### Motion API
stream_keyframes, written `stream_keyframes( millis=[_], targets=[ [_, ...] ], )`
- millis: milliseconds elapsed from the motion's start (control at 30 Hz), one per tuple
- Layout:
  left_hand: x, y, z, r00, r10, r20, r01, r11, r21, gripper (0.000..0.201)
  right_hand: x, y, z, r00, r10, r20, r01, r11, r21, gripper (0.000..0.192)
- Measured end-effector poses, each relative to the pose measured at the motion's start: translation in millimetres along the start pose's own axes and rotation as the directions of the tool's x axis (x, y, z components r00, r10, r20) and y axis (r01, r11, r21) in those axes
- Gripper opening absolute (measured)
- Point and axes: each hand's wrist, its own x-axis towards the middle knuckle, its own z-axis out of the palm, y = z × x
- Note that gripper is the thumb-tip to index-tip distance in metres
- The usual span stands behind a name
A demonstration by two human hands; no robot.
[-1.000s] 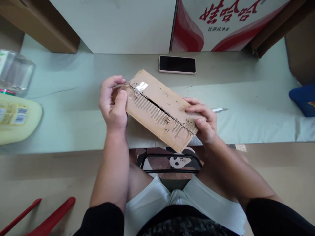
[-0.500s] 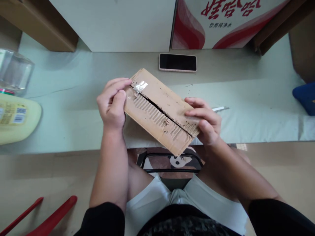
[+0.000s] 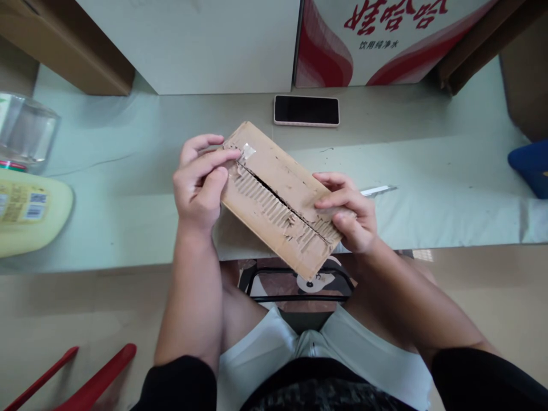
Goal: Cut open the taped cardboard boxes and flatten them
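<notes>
Between my two hands a brown cardboard box (image 3: 280, 194) is held at a slant above the table's front edge. Its top shows a narrow dark seam, with torn, ribbed cardboard along it. My left hand (image 3: 199, 182) grips the upper left end, the index finger lying by a shiny scrap of clear tape (image 3: 248, 151). At the lower right end, my right hand (image 3: 349, 211) is closed on the box with thumb and fingers. Just behind that hand a thin utility knife (image 3: 379, 190) lies on the table, partly hidden.
A phone (image 3: 306, 110) lies beyond the box, before a white panel (image 3: 205, 51) and a red-and-white carton (image 3: 385, 51). On the left are a yellow bottle (image 3: 34, 214) and a clear bottle (image 3: 25, 128). A blue object (image 3: 531, 168) stands at the right edge.
My left index finger has reached forward over the taped end of the seam. My right hand and the box's right end have shifted slightly left.
</notes>
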Motion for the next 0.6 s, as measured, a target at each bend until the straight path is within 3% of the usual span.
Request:
stream_keyframes(
  millis=[267,433,600],
  targets=[
    [1.1,-2.9,-3.4,1.000,0.011,-0.013,-0.011,1.000,-0.019,0.024,4.7,-3.0,-7.4,0.999,-0.022,0.032,0.023,1.000,-0.010,0.024],
    [1.4,2.2,-3.2,0.996,0.084,0.011,-0.084,0.996,0.002,0.038,3.1,-0.4,-8.4,1.000,-0.011,0.025,0.009,0.996,0.086,0.023],
    [2.5,-2.5,-3.0,0.995,0.101,-0.023,-0.101,0.995,-0.002,0.038,4.2,-1.1,-2.5,0.996,0.091,-0.018,-0.084,0.966,0.243,0.030]
  ],
)
